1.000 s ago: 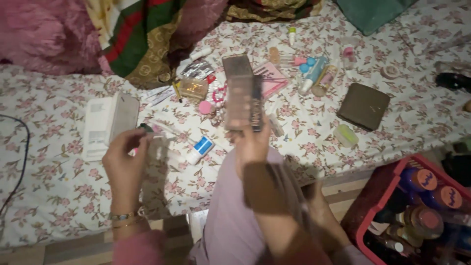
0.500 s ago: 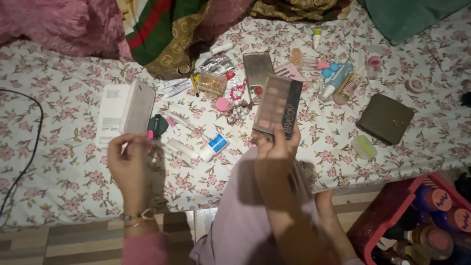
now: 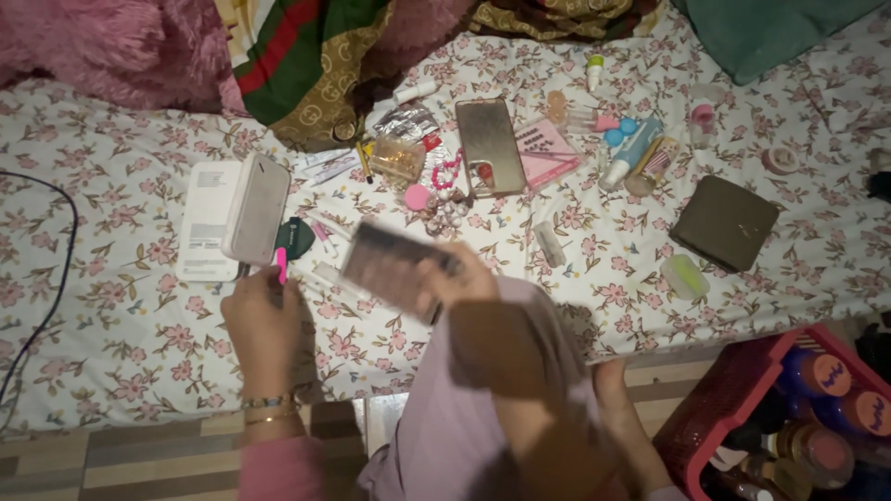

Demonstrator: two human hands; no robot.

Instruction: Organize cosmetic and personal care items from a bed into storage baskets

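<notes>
A flat, dark eyeshadow palette (image 3: 388,264) is held in the grip of the right hand (image 3: 459,283), the fingers wrapped over its near edge; the palette is blurred and tilted, raised above the bed sheet (image 3: 111,325). A slim pink-tipped applicator (image 3: 280,264) is pinched in the grip of the left hand (image 3: 262,320), its tip pointing up toward a beige rectangular case (image 3: 256,208). Bangles (image 3: 264,408) are worn on the left wrist.

Just beyond the left hand, the beige case is seen lying partly over a white box (image 3: 200,223), and a small dark green round item (image 3: 295,237) is found beside it. Past the palette, a pile of beads (image 3: 445,209) and a pink round lid (image 3: 418,197) are spread on the floral sheet. Farther up, a gold phone case (image 3: 489,147) lies flat, with a pink lash tray (image 3: 546,153) touching its right side. A blue-and-white tube (image 3: 631,153) and small bottles are scattered to the right of that.

A brown square compact (image 3: 725,223) is set well to the right, with a pale green small container (image 3: 685,276) near its lower corner. A red basket (image 3: 742,399) holding bottles is seen at the lower right, off the bed. A striped green, red and brown cloth (image 3: 316,56) is bunched at the top edge, and a black cable (image 3: 56,278) runs along the left.
</notes>
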